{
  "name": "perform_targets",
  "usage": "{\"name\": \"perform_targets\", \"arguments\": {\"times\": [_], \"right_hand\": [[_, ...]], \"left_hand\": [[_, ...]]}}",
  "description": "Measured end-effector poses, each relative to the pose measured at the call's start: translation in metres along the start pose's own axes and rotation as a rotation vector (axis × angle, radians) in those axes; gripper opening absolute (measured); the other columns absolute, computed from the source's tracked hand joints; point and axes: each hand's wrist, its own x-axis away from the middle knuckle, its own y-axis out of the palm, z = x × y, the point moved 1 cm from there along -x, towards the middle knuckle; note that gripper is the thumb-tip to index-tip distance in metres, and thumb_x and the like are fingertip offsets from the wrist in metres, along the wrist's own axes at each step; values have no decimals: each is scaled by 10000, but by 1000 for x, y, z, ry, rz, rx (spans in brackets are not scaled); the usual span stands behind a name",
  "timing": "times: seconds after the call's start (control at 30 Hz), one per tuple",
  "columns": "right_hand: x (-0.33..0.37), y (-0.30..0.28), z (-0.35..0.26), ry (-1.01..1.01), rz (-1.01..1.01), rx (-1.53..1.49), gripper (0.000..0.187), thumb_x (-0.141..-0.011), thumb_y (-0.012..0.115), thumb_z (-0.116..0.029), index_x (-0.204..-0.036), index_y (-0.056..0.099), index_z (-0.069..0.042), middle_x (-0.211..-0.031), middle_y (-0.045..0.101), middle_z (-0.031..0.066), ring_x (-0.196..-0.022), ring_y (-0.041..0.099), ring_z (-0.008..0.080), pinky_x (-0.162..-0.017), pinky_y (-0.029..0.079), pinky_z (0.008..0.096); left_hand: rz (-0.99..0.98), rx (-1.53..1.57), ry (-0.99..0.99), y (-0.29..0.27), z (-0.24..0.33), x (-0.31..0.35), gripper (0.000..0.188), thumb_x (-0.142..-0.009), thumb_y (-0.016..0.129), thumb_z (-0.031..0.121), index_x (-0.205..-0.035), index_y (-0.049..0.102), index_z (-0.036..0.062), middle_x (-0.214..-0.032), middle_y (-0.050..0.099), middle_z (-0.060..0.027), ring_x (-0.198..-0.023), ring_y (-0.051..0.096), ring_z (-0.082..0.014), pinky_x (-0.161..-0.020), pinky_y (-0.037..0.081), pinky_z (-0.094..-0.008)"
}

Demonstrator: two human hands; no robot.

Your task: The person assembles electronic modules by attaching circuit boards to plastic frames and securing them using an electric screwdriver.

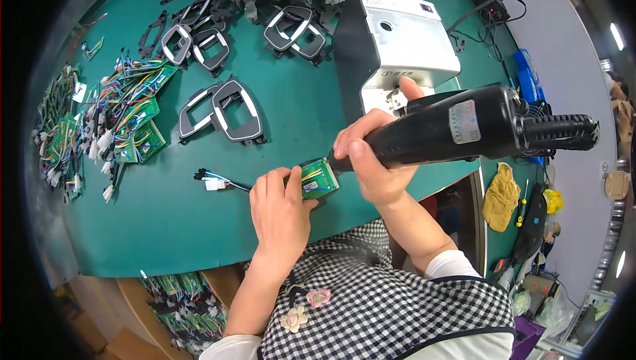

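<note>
A black electric screwdriver (430, 131) lies in the grip of my right hand (381, 158), its fingers wrapped round the front of the body. Its narrow end reaches the right edge of a green circuit board (319, 180); the exact contact at the tip is too small to tell. My left hand (281, 211) presses on the left part of that board, fingers bent over it. A dark part shows under the board, mostly hidden. From beneath my left hand a bundle of wires with a white connector (215, 183) runs out to the left.
Black-and-grey frames (236, 111) lie beyond my hands, with more farther back. Wired circuit boards (142, 111) are heaped at the left. A white-and-black machine (411, 35) stands at the back right. Under the front edge, a cardboard box (142, 307) holds more boards.
</note>
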Motion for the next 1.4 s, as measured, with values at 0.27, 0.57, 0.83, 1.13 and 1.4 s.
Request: {"name": "perform_targets", "arguments": {"times": [0.27,0.57,0.83,1.13,1.4], "right_hand": [[-2,3,11,85,-187,67,656,-676,565,61,-1233,228,-10,-658,534,86,-554,523,147,-540,452,269],[-39,-40,-59,-349,255,-118,748,-735,537,-32,-1299,47,4,-618,517,86,-511,526,156,-533,483,305],[-60,-60,-48,-174,130,199,659,-688,559,56,-1257,227,67,-586,532,30,-507,527,106,-529,449,218],[18,-24,-42,30,108,7,813,-741,569,-26,-1341,23,-75,-616,485,78,-517,510,173,-541,467,333],[19,-18,-19,168,-55,23,717,-720,563,26,-1291,132,-32,-641,519,100,-554,531,177,-554,459,293]], "left_hand": [[-43,13,-44,-2,3,-4,511,-555,722,88,-1027,550,-4,-938,493,-84,-841,465,-256,-716,372,-357],[-31,-21,0,1,1,0,533,-533,742,81,-1026,558,0,-905,495,-75,-832,475,-241,-723,382,-344],[-60,36,86,1,9,-7,527,-549,745,100,-1029,551,7,-992,510,-92,-928,480,-253,-807,367,-363],[11,51,111,5,-3,-2,483,-575,725,82,-1024,558,13,-955,512,-89,-893,472,-260,-808,342,-376],[-6,67,92,4,-1,-4,476,-569,725,81,-1015,569,23,-927,516,-79,-869,475,-253,-786,343,-368]]}}
